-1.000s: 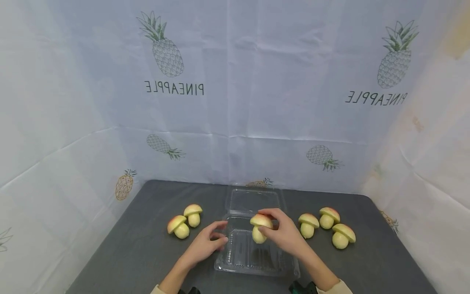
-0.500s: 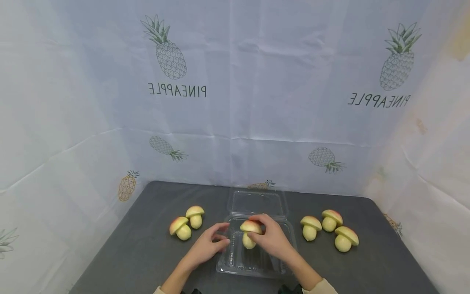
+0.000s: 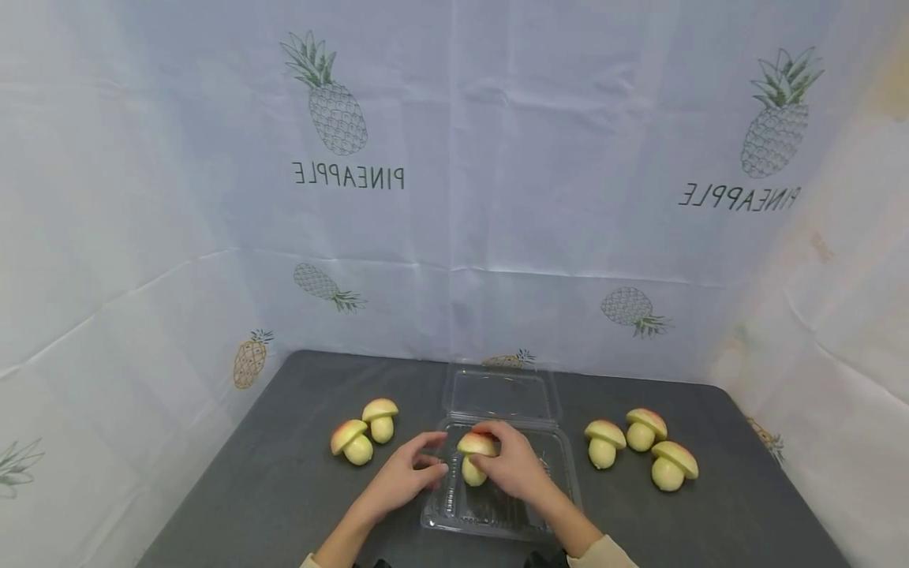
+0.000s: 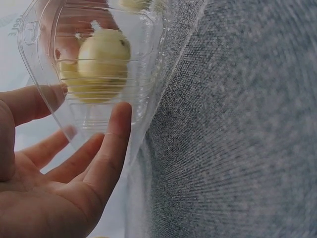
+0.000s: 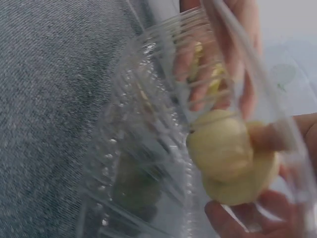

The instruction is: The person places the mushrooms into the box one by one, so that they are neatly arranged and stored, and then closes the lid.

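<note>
My right hand (image 3: pixel 517 465) pinches a toy mushroom (image 3: pixel 472 471) between thumb and fingers, its pale yellow stem down and its red-topped cap up. The mushroom is inside the left half of a clear plastic clamshell box (image 3: pixel 497 531), low over the ribbed base. Through the box wall in the left wrist view, the mushroom's rounded stem end (image 4: pixel 101 52) shows. My left hand (image 3: pixel 403 476) is at the box's left side, fingers spread and loosely bent, with the thumb (image 4: pixel 37 103) right at the rim. In the right wrist view, the near wall blurs part of the right hand.
The box's lid (image 3: pixel 503 394) lies folded back behind it. Two similar mushrooms, a nearer one (image 3: pixel 357 450) and a farther one (image 3: pixel 382 428), stand to the left. Three more, including one at the far right (image 3: pixel 667 473), stand to the right on the dark table (image 3: pixel 263 489).
My right hand has moved left and down with the mushroom, deeper into the left half of the box. My left hand has stayed by the box's left side.
</note>
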Motion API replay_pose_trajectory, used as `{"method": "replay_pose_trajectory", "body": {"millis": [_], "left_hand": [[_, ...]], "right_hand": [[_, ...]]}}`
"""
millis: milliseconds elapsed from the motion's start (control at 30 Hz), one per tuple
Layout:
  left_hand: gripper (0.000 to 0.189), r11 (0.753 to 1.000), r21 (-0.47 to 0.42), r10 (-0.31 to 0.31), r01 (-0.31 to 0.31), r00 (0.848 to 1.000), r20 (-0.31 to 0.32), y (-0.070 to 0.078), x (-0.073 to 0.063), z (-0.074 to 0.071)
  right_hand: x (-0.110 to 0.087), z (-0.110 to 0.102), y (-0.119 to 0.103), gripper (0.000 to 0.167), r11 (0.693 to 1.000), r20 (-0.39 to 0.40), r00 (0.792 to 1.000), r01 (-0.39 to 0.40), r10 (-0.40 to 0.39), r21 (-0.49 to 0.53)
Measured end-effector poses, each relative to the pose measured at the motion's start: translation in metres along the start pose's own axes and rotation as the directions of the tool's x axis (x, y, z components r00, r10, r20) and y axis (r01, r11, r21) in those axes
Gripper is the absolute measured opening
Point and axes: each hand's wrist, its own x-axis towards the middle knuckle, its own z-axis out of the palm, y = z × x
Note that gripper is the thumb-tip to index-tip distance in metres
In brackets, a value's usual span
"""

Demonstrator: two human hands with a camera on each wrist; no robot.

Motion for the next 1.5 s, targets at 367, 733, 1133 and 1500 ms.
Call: {"method": "replay_pose_trajectory", "body": {"millis": [367,733,1133,1500], "left_hand": [[0.055,1.000,-0.014,-0.023,0.023,0.999,0.033,0.002,-0.001,-0.002],[0.057,1.000,-0.015,-0.017,0.018,0.999,0.030,0.002,-0.002,-0.001],[0.057,1.000,-0.009,-0.013,0.014,1.000,0.027,0.005,-0.003,0.000],[0.056,1.000,-0.016,-0.024,0.025,0.999,0.035,0.006,-0.004,-0.001]], "right_hand": [[0.003,0.013,-0.001,0.041,0.994,0.010,1.000,0.023,-0.022,-0.104],[0.001,0.012,-0.007,0.043,0.991,0.003,1.000,0.021,-0.021,-0.132],[-0.010,-0.008,-0.017,0.042,0.995,0.026,1.000,0.007,-0.004,-0.101],[-0.025,-0.029,-0.024,0.037,0.997,0.032,0.999,0.021,-0.019,-0.079]]}}
